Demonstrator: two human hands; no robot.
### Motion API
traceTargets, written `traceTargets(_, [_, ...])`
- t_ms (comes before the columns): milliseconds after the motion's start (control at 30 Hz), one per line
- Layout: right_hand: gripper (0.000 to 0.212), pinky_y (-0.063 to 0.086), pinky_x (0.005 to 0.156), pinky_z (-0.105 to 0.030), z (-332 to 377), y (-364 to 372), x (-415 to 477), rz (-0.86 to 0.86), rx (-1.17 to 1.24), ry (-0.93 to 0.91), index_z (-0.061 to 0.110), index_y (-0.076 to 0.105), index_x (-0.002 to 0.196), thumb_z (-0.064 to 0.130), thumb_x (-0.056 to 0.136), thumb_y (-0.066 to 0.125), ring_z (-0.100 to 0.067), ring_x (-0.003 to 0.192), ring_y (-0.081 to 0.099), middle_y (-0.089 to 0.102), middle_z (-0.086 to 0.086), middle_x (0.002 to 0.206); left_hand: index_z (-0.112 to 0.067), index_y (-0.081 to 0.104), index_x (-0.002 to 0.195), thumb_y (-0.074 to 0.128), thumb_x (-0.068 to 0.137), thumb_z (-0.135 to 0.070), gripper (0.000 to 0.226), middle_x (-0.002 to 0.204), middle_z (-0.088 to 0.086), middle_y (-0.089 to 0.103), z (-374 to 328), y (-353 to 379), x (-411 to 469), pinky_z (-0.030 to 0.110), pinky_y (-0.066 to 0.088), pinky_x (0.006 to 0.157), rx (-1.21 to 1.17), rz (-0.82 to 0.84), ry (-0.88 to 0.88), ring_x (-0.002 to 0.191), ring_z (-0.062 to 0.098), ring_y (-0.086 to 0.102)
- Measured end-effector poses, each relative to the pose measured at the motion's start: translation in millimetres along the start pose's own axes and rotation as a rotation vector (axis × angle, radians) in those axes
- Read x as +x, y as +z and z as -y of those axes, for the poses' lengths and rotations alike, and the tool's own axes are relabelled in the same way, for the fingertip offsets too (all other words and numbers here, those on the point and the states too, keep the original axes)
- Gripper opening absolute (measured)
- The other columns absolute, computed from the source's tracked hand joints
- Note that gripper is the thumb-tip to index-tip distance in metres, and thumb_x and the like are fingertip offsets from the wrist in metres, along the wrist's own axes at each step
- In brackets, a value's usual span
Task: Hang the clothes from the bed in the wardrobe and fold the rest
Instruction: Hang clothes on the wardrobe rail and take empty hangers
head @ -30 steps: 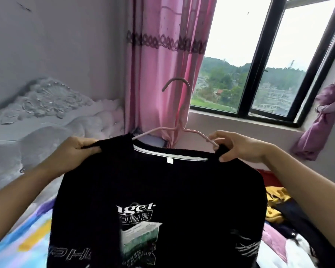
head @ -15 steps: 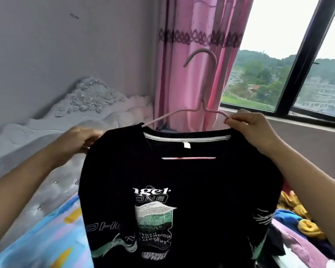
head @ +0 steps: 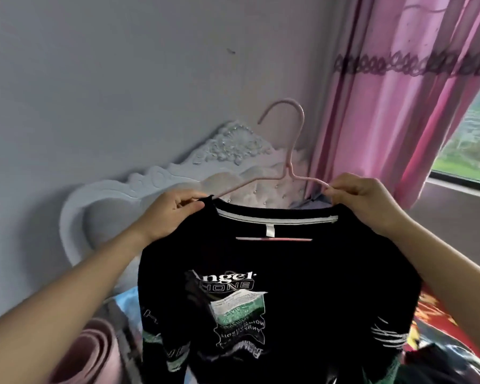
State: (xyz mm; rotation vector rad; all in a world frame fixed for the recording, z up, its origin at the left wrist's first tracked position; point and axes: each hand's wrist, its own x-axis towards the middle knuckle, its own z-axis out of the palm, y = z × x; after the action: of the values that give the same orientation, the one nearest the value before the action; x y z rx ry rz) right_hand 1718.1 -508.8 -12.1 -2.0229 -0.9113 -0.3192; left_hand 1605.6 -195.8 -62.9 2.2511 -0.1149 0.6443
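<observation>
With left grip (head: pixel 172 214) pinching one shoulder of the black printed shirt (head: pixel 275 273) and right grip (head: pixel 366 200) pinching shirt plus pink hanger (head: pixel 288 173), raised before the headboard (head: pixel 150 184): risk of fabric sliding off through any loosened pinch.

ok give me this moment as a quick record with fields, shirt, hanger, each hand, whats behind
shirt: black t-shirt, white and green print, held up towards the camera
hanger: pink hanger, threaded through the neckline, hook up and free
left hand: left hand, fingers pinch the shirt's shoulder by the collar
right hand: right hand, fingers pinch the hanger arm at the collar's other end
behind: grey wall, white headboard, pink curtain
</observation>
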Motion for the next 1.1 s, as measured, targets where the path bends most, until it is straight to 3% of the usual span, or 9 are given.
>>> traceTargets(133, [0.009, 0.037, 0.067, -0.008, 5.7, 18.5, 5.5, 0.109, 0.080, -0.027, 0.009, 0.071, 0.083, 0.009, 0.086, 0.063, -0.001, 0.065, 0.051, 0.061, -0.006, 0.074, -0.021, 0.062, 0.110, 0.059, 0.088, -0.001, 0.030, 0.095, -0.014, 0.065, -9.4, -15.8, -47.3, -0.002, 0.036, 0.079, -0.012, -0.213, -0.052, 0.081, -0.022, 0.056])
traceTargets(267, [0.010, 0.037, 0.064, -0.002, 27.8, 54.5, 8.9, 0.194, 0.139, -0.101, 0.012, 0.071, 0.082, 0.012, 0.087, 0.063, 0.007, 0.061, 0.053, 0.065, 0.006, 0.070, -0.011, 0.065, 0.113, 0.059, 0.089, -0.003, 0.026, 0.100, -0.011, 0.064, -18.0, -45.8, -99.7, -0.005, 0.033, 0.078, 0.103, -0.325, -0.160, 0.079, -0.027, 0.052])
traceTargets(333, [0.012, 0.039, 0.071, -0.013, 44.9, 73.2, 10.8, 0.252, 0.171, -0.142, 0.017, 0.070, 0.078, 0.013, 0.087, 0.063, -0.004, 0.071, 0.056, 0.069, -0.005, 0.077, -0.016, 0.065, 0.113, 0.059, 0.090, -0.006, 0.026, 0.095, -0.016, 0.064, -23.3, -67.0, -125.8, -0.005, 0.034, 0.077, 0.144, -0.378, -0.225, 0.078, -0.023, 0.055])
traceTargets(400, [0.020, 0.039, 0.071, -0.013, 61.7, 90.6, 11.6, 0.310, 0.197, -0.187, 0.026, 0.067, 0.072, 0.014, 0.087, 0.064, -0.011, 0.076, 0.057, 0.069, -0.008, 0.084, -0.016, 0.067, 0.111, 0.059, 0.090, -0.008, 0.024, 0.093, -0.016, 0.066, -28.1, -85.8, -150.8, -0.003, 0.036, 0.076, 0.172, -0.430, -0.286, 0.078, -0.018, 0.056])
traceTargets(533, [0.024, 0.036, 0.064, -0.006, 106.7, 133.2, 6.5, 0.435, 0.264, -0.270, 0.031, 0.066, 0.073, 0.013, 0.087, 0.063, -0.014, 0.079, 0.056, 0.069, -0.001, 0.084, -0.036, 0.066, 0.093, 0.058, 0.091, -0.009, 0.028, 0.077, -0.036, 0.065, -44.7, -120.6, -214.3, -0.003, 0.038, 0.073, 0.255, -0.511, -0.374, 0.078, -0.019, 0.058])
traceTargets(600, [0.021, 0.036, 0.064, -0.006, 132.4, 153.3, 0.0, 0.496, 0.295, -0.312, 0.027, 0.069, 0.077, 0.011, 0.087, 0.063, -0.014, 0.078, 0.055, 0.068, 0.002, 0.082, -0.041, 0.064, 0.089, 0.058, 0.091, -0.010, 0.031, 0.078, -0.035, 0.065, -52.3, -138.2, -245.3, -0.003, 0.037, 0.072, 0.274, -0.571, -0.421, 0.080, -0.019, 0.058])
traceTargets(767, [0.018, 0.037, 0.066, -0.012, 203.3, 196.2, -23.1, 0.591, 0.370, -0.441, 0.023, 0.069, 0.077, 0.009, 0.087, 0.063, -0.024, 0.078, 0.056, 0.069, -0.011, 0.087, -0.035, 0.065, 0.096, 0.059, 0.090, -0.011, 0.026, 0.087, -0.029, 0.062, -75.9, -182.7, -321.1, -0.004, 0.038, 0.073, 0.349, -0.719, -0.480, 0.080, -0.021, 0.057])
traceTargets(1000, [0.011, 0.037, 0.061, -0.004, 331.4, 255.8, -85.7, 0.671, 0.457, -0.567, 0.010, 0.069, 0.082, 0.010, 0.089, 0.061, 0.003, 0.061, 0.051, 0.064, 0.006, 0.071, -0.026, 0.069, 0.100, 0.062, 0.089, -0.010, 0.021, 0.088, -0.024, 0.063, -114.0, -253.8, -454.8, -0.005, 0.035, 0.074, 0.547, -0.897, -0.574, 0.082, -0.018, 0.055])
traceTargets(1100, [0.017, 0.036, 0.059, -0.011, 389.6, 284.6, -121.4, 0.654, 0.462, -0.585, 0.002, 0.069, 0.079, 0.010, 0.090, 0.059, -0.013, 0.066, 0.052, 0.064, -0.003, 0.068, -0.016, 0.070, 0.105, 0.058, 0.092, -0.012, 0.018, 0.095, -0.014, 0.066, -128.9, -292.0, -511.9, 0.001, 0.036, 0.076, 0.617, -0.849, -0.665, 0.089, -0.002, 0.059])
